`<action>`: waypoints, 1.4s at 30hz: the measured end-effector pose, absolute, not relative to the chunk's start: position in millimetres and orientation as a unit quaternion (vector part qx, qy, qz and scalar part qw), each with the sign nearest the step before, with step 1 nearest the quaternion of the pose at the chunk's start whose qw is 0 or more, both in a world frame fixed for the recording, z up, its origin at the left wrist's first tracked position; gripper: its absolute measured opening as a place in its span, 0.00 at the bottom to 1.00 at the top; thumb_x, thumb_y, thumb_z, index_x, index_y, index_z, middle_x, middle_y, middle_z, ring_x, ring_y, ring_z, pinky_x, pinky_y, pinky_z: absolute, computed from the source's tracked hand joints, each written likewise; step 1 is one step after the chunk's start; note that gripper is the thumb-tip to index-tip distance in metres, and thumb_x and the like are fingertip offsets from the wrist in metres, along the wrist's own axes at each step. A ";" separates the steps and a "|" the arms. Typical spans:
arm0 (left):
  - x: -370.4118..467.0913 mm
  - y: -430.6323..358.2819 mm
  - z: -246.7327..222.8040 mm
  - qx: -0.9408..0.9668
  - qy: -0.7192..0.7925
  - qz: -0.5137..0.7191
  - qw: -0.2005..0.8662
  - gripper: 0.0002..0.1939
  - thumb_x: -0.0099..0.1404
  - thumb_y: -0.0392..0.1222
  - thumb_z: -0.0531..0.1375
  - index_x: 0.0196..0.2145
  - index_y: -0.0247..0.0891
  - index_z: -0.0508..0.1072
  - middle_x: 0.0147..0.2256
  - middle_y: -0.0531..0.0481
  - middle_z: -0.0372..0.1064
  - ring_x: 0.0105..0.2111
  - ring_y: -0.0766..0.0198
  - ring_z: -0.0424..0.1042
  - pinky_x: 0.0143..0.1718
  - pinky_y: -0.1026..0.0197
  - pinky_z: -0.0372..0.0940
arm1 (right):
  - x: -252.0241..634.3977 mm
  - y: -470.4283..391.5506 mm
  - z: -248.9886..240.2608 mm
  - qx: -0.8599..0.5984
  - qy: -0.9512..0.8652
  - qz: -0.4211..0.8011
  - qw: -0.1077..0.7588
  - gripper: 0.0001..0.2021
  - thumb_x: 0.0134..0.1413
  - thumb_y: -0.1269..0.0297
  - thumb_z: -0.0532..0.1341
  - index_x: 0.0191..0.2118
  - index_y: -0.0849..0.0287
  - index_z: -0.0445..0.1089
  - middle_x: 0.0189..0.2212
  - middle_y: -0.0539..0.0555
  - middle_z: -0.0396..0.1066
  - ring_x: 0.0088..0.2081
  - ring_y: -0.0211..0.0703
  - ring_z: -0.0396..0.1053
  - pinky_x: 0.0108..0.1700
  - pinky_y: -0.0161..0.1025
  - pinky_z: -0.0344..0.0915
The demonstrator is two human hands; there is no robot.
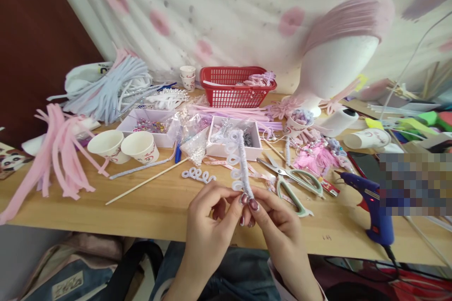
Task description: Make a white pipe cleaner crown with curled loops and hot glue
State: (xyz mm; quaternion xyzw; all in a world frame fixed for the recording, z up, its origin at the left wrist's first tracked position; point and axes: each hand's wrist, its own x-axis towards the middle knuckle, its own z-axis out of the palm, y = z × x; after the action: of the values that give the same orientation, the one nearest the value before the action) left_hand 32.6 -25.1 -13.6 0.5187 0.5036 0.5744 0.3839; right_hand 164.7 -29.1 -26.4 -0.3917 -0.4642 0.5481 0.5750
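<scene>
Pinched between my left hand [213, 216] and my right hand [278, 221] is a pale lilac pipe cleaner [243, 162], bent into a row of loops along one straight side. It stands upright over the table's front part, its lower end between both thumbs and fingertips. Just beyond my left hand lies a separate looped pipe cleaner piece [198, 175]. Scissors [282, 171] with pale green handles lie open past my right hand. A pink measuring tape [256, 174] runs behind the held piece. A white box [252, 153] with silver bits stands behind it.
A blue glue gun [374, 209] with a cord lies at right. Paper cups [141, 148], a wooden stick [146, 182] and pink pipe cleaners [58, 150] are at left. A red basket [236, 96] and a white head form [337, 66] stand at the back.
</scene>
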 end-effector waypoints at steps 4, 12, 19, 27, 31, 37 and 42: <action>24.0 -21.5 -13.8 0.447 0.511 0.585 0.443 0.08 0.63 0.46 0.66 0.36 0.39 0.77 0.30 0.51 0.71 0.27 0.66 0.68 0.25 0.66 0.60 | 168.0 -30.2 -26.1 -0.403 -0.471 0.574 0.535 0.10 0.63 0.59 0.63 0.44 0.57 0.78 0.21 0.50 0.72 0.24 0.37 0.69 0.30 0.34 0.66; 17.7 -13.1 -2.2 0.512 0.506 0.549 0.425 0.08 0.68 0.43 0.61 0.32 0.39 0.75 0.29 0.53 0.70 0.28 0.67 0.67 0.30 0.66 0.62 | 166.1 -29.6 -19.3 -0.415 -0.464 0.583 0.522 0.12 0.62 0.55 0.64 0.39 0.60 0.76 0.17 0.47 0.67 0.21 0.35 0.63 0.26 0.33 0.61; 23.4 -15.3 -9.5 0.476 0.515 0.550 0.453 0.08 0.69 0.44 0.60 0.34 0.39 0.74 0.27 0.54 0.69 0.27 0.67 0.67 0.29 0.67 0.62 | 165.9 -30.4 -24.5 -0.454 -0.463 0.566 0.509 0.25 0.63 0.55 0.63 0.62 0.56 0.60 0.21 0.48 0.75 0.24 0.40 0.70 0.30 0.36 0.67; 20.8 -17.7 -9.4 0.399 0.521 0.606 0.450 0.09 0.65 0.47 0.64 0.32 0.40 0.75 0.26 0.55 0.68 0.27 0.67 0.65 0.30 0.66 0.60 | 176.8 -22.2 -24.1 -0.499 -0.450 0.451 0.587 0.11 0.59 0.53 0.67 0.33 0.56 0.73 0.31 0.51 0.71 0.31 0.38 0.66 0.34 0.35 0.64; 18.2 -18.1 -12.2 0.344 0.488 0.621 0.508 0.15 0.59 0.53 0.69 0.31 0.38 0.77 0.25 0.54 0.67 0.24 0.69 0.60 0.26 0.65 0.56 | 179.3 -19.6 -25.5 -0.462 -0.431 0.468 0.618 0.15 0.62 0.54 0.64 0.28 0.56 0.68 0.25 0.47 0.63 0.29 0.37 0.59 0.34 0.35 0.58; 13.1 -16.5 -19.8 0.224 0.356 0.611 0.671 0.15 0.52 0.49 0.75 0.30 0.39 0.77 0.25 0.55 0.64 0.21 0.72 0.56 0.22 0.67 0.53 | 175.6 -24.4 -25.4 -0.424 -0.413 0.474 0.652 0.24 0.67 0.53 0.58 0.20 0.57 0.61 0.17 0.46 0.56 0.22 0.37 0.53 0.27 0.38 0.51; 12.1 -16.4 -27.5 0.251 0.313 0.616 0.677 0.12 0.57 0.47 0.72 0.29 0.41 0.74 0.28 0.55 0.63 0.23 0.73 0.57 0.23 0.68 0.55 | 178.8 -27.9 -23.8 -0.430 -0.452 0.478 0.618 0.29 0.69 0.53 0.56 0.15 0.57 0.59 0.12 0.46 0.57 0.17 0.35 0.56 0.23 0.37 0.54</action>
State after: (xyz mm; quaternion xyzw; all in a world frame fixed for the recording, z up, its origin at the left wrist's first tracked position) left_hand 12.1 -16.4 -27.5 0.2512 0.3132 0.6164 0.6773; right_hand 178.8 -27.9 -23.8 -0.4301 -0.4516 0.4785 0.6182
